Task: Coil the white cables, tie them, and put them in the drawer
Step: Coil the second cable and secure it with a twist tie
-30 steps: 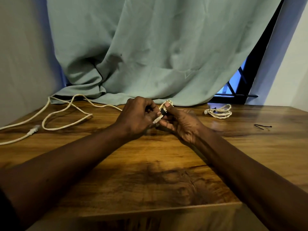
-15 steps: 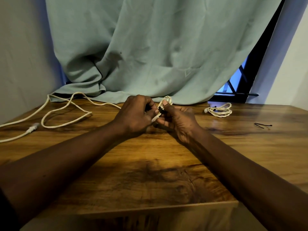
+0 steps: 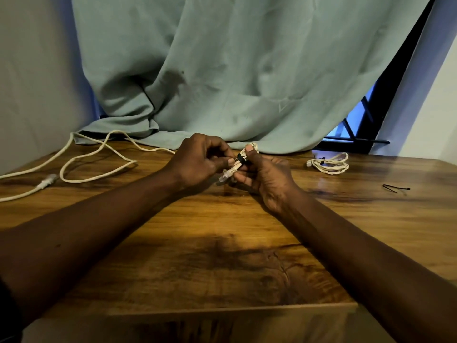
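Observation:
A small coiled white cable (image 3: 251, 149) is held above the middle of the wooden table (image 3: 222, 256). My right hand (image 3: 264, 178) grips the coil, thumb on top. A black tie (image 3: 241, 158) wraps the bundle, and a clear plug (image 3: 226, 175) sticks out toward me. My left hand (image 3: 197, 163) pinches at the tie beside the plug. A second coiled white cable (image 3: 330, 164) with a dark tie lies at the back right. A long loose white cable (image 3: 96, 162) sprawls over the left of the table.
A spare black tie (image 3: 395, 188) lies on the table at the right. A green curtain (image 3: 235, 70) hangs down onto the table's back edge. A wall stands at the left, a window frame at the back right. No drawer is in view.
Both hands have stayed together at the table's middle. The plug end now points lower toward me, and my left fingers have shifted along the tie.

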